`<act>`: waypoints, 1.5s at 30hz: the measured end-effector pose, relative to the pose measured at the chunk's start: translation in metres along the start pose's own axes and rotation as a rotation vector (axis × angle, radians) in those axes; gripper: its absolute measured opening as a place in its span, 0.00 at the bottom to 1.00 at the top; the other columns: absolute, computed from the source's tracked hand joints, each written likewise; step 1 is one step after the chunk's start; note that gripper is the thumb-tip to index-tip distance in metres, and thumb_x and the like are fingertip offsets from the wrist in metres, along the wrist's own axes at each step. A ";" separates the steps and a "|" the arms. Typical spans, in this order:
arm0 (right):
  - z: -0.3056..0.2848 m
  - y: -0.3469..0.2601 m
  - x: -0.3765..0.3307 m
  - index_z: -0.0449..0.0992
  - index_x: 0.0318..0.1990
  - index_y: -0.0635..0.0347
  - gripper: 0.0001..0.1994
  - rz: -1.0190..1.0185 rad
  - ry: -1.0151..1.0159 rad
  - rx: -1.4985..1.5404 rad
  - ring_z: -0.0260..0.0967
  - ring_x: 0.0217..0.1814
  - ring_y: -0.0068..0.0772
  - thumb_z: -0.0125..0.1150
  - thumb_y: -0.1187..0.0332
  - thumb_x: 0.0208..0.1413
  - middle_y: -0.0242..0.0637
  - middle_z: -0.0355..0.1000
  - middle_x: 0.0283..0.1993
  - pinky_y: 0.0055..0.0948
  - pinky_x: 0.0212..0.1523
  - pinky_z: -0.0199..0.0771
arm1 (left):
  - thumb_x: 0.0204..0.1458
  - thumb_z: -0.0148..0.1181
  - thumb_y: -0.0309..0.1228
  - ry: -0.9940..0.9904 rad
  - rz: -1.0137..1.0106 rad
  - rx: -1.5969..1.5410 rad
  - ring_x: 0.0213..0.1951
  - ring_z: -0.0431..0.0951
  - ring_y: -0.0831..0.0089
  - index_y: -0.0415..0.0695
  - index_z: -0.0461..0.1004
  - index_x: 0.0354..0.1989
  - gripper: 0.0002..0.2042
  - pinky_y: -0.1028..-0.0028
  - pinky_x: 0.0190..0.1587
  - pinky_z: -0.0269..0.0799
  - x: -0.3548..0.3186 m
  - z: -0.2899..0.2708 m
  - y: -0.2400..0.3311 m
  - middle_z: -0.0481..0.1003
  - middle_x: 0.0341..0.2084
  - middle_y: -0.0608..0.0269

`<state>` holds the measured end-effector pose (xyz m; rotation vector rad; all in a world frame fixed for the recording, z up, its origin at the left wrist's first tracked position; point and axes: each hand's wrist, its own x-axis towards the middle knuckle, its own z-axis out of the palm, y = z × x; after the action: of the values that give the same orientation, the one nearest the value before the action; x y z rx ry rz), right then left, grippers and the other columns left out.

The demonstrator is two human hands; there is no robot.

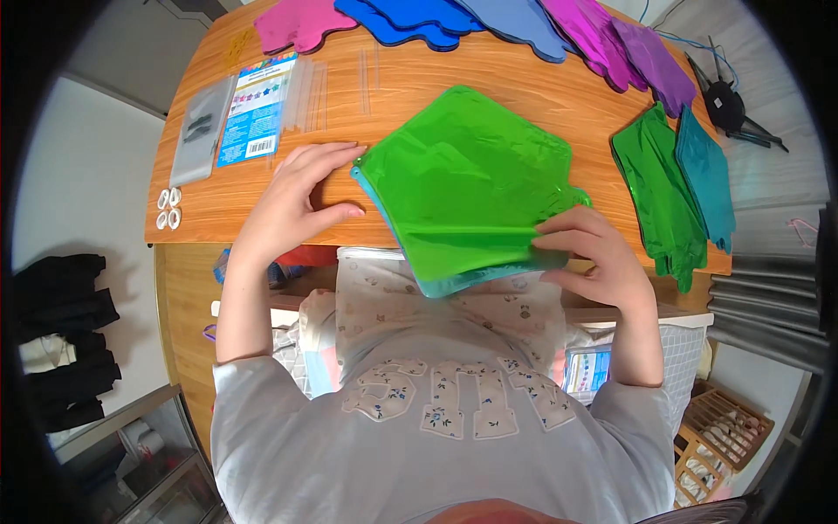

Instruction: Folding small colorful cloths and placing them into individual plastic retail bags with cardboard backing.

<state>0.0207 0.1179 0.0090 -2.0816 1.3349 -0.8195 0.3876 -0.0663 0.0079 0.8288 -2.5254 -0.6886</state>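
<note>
In front of me a flat green foil balloon (471, 175), roughly five-sided, lies at the table's near edge. A teal foil sheet (463, 286) shows beneath its left and lower edges, overhanging the table. My left hand (301, 196) rests on the wood with fingers stretched and thumb apart, its fingertips at the green balloon's left corner. At the lower right edge my right hand (598, 258) is closed, pinching the green balloon between bent fingers and thumb. Some blur lies around those fingertips. Whether the teal sheet is also in that pinch I cannot tell.
Pink (301, 24), blue (406, 19) and purple foil (655, 61) pieces line the far edge. Green (659, 192) and teal foil (705, 179) lie at right. Left are a blue printed card (253, 113), clear bag (199, 140), clear strips (305, 96) and white rings (168, 210).
</note>
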 end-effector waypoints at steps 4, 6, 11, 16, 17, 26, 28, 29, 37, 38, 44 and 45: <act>0.000 0.000 -0.002 0.82 0.43 0.58 0.19 -0.068 -0.026 -0.052 0.72 0.48 0.43 0.76 0.71 0.40 0.38 0.77 0.47 0.37 0.48 0.71 | 0.45 0.75 0.34 -0.027 -0.019 -0.053 0.51 0.74 0.62 0.45 0.78 0.55 0.25 0.68 0.44 0.73 0.005 0.001 0.001 0.77 0.53 0.60; -0.002 0.003 -0.004 0.82 0.42 0.59 0.18 -0.074 -0.015 -0.012 0.73 0.47 0.43 0.77 0.71 0.40 0.38 0.77 0.47 0.37 0.48 0.71 | 0.45 0.75 0.33 -0.006 0.008 -0.039 0.50 0.75 0.63 0.45 0.79 0.52 0.23 0.69 0.42 0.73 0.006 0.003 -0.003 0.78 0.51 0.60; -0.025 0.007 -0.011 0.81 0.47 0.62 0.23 0.140 0.131 -0.057 0.73 0.52 0.42 0.76 0.74 0.38 0.40 0.76 0.52 0.37 0.54 0.71 | 0.44 0.75 0.30 0.052 0.067 -0.093 0.47 0.76 0.65 0.44 0.82 0.47 0.19 0.70 0.40 0.72 0.005 0.009 -0.011 0.80 0.45 0.62; -0.032 0.014 -0.002 0.71 0.62 0.60 0.36 0.206 0.152 -0.188 0.65 0.65 0.46 0.74 0.77 0.39 0.42 0.69 0.62 0.38 0.67 0.62 | 0.44 0.74 0.26 0.070 0.028 -0.137 0.44 0.77 0.66 0.43 0.83 0.44 0.16 0.70 0.40 0.72 0.011 0.010 -0.014 0.81 0.40 0.61; -0.032 0.015 0.000 0.71 0.63 0.60 0.36 0.212 0.127 -0.169 0.66 0.64 0.45 0.74 0.77 0.40 0.42 0.70 0.61 0.38 0.66 0.63 | 0.44 0.74 0.26 0.068 0.032 -0.139 0.44 0.77 0.66 0.43 0.83 0.44 0.16 0.70 0.40 0.72 0.012 0.009 -0.016 0.81 0.40 0.61; -0.027 0.025 -0.001 0.74 0.59 0.61 0.32 0.223 0.140 -0.094 0.69 0.59 0.41 0.73 0.78 0.41 0.40 0.75 0.57 0.36 0.63 0.65 | 0.45 0.73 0.25 0.097 0.000 -0.136 0.37 0.77 0.70 0.44 0.84 0.44 0.15 0.74 0.31 0.69 0.012 0.014 -0.020 0.82 0.36 0.63; -0.028 0.024 -0.001 0.74 0.58 0.61 0.31 0.212 0.139 -0.096 0.69 0.59 0.41 0.73 0.79 0.41 0.40 0.75 0.56 0.35 0.62 0.66 | 0.44 0.73 0.23 0.088 -0.087 -0.196 0.39 0.77 0.69 0.41 0.84 0.45 0.16 0.72 0.39 0.69 0.012 0.011 -0.014 0.82 0.35 0.62; -0.028 0.024 -0.001 0.75 0.58 0.62 0.30 0.219 0.132 -0.097 0.69 0.58 0.40 0.73 0.79 0.41 0.40 0.75 0.55 0.34 0.61 0.66 | 0.44 0.73 0.23 0.090 -0.091 -0.191 0.39 0.77 0.69 0.41 0.84 0.45 0.16 0.72 0.39 0.69 0.012 0.010 -0.014 0.82 0.35 0.62; -0.024 0.026 0.001 0.76 0.56 0.62 0.28 0.218 0.150 -0.086 0.70 0.55 0.39 0.72 0.80 0.41 0.40 0.76 0.52 0.32 0.59 0.67 | 0.47 0.72 0.26 0.095 0.008 -0.104 0.34 0.75 0.73 0.45 0.84 0.45 0.15 0.75 0.29 0.66 0.013 0.012 -0.019 0.81 0.32 0.65; -0.024 0.026 0.000 0.76 0.56 0.62 0.28 0.218 0.153 -0.086 0.70 0.55 0.39 0.72 0.80 0.41 0.40 0.76 0.52 0.32 0.59 0.67 | 0.47 0.72 0.26 0.095 0.008 -0.105 0.34 0.75 0.73 0.45 0.84 0.45 0.15 0.75 0.29 0.66 0.013 0.013 -0.018 0.81 0.32 0.65; -0.023 0.026 0.000 0.76 0.56 0.62 0.29 0.222 0.163 -0.081 0.69 0.54 0.37 0.72 0.81 0.42 0.39 0.76 0.52 0.31 0.57 0.67 | 0.47 0.71 0.23 0.052 0.005 -0.162 0.41 0.80 0.66 0.39 0.84 0.40 0.10 0.70 0.45 0.72 0.013 0.011 -0.024 0.83 0.34 0.60; -0.023 0.026 0.000 0.76 0.56 0.62 0.28 0.231 0.162 -0.079 0.69 0.53 0.37 0.72 0.81 0.42 0.39 0.76 0.52 0.30 0.57 0.67 | 0.47 0.71 0.23 0.061 0.018 -0.153 0.41 0.80 0.65 0.39 0.84 0.39 0.10 0.69 0.45 0.72 0.012 0.012 -0.024 0.83 0.34 0.60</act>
<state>-0.0116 0.1057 0.0060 -1.9053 1.6834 -0.8601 0.3829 -0.0871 -0.0122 0.7617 -2.3894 -0.8262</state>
